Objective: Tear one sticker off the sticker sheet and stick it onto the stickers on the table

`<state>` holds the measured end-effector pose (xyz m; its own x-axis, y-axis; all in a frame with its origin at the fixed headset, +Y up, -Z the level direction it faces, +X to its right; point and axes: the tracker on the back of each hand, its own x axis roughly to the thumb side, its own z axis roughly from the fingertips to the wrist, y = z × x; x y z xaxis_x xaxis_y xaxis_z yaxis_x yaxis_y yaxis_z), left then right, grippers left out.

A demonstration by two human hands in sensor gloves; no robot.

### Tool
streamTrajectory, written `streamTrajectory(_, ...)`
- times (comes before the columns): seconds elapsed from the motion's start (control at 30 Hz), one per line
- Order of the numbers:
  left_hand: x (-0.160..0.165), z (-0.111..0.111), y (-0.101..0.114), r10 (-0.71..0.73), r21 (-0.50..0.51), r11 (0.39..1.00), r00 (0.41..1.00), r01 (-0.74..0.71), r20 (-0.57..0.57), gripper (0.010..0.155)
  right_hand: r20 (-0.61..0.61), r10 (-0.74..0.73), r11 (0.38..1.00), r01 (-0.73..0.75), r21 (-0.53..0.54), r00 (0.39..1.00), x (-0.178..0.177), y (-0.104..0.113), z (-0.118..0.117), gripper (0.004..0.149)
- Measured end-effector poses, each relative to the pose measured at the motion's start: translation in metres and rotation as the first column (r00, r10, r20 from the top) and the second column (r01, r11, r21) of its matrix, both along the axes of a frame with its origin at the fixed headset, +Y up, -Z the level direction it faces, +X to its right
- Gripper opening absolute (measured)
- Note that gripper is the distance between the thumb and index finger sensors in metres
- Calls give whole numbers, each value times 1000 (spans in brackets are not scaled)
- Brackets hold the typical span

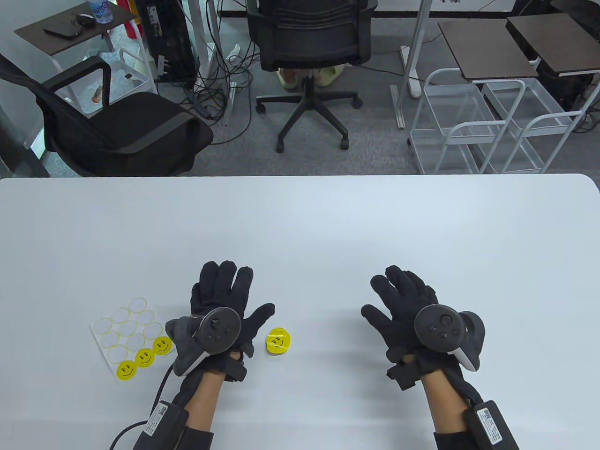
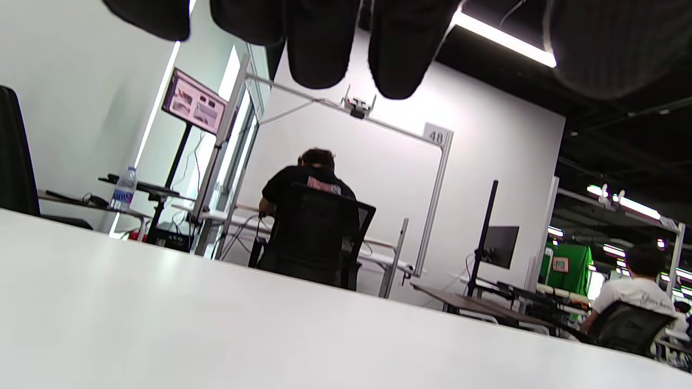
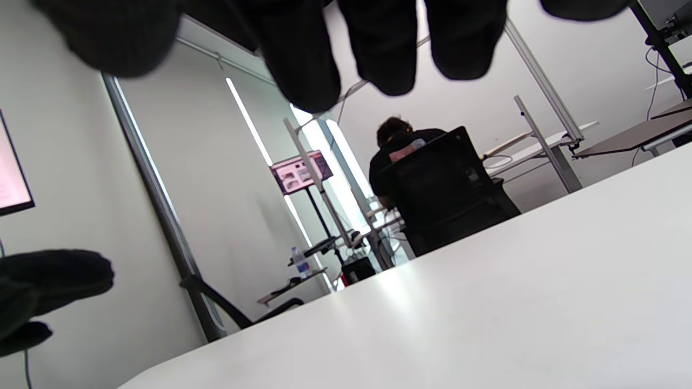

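Note:
A sticker sheet [image 1: 132, 336] lies on the white table [image 1: 328, 225] at the near left, with three yellow smiley stickers along its near edge and several empty white circles. A small pile of yellow smiley stickers [image 1: 277, 341] lies on the table just right of my left hand. My left hand [image 1: 229, 300] lies between the sheet and the pile, fingers spread, holding nothing. My right hand [image 1: 403, 295] is further right, fingers spread, empty. Both wrist views show only gloved fingertips [image 2: 319, 54] [image 3: 303, 65] at the top edge above bare table.
The table's far edge [image 1: 300, 176] runs across mid-frame. Beyond it stand two black office chairs [image 1: 304, 42] and white wire carts [image 1: 492, 126] on the floor. A cable [image 1: 164, 379] trails from my left wrist.

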<state>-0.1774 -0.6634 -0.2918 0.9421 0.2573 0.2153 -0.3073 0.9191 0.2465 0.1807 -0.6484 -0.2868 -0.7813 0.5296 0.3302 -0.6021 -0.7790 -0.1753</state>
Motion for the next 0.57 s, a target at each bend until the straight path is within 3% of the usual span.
streamTrajectory(0.1, -5, 1, 1, -38, 33, 999, 999, 38, -13, 85, 4, -4, 1000, 4, -7, 1000, -1, -2, -1, 74)
streamTrajectory(0.3, -12, 3, 2, 21, 41, 999, 1000, -21, 7, 84, -27, 10, 1000, -10, -9, 1000, -15, -6, -1, 75)
streamTrajectory(0.57, -1, 2, 2, 12, 42, 999, 999, -14, 35, 84, -75, 32, 999, -32, 1, 997, -26, -8, 2, 74)
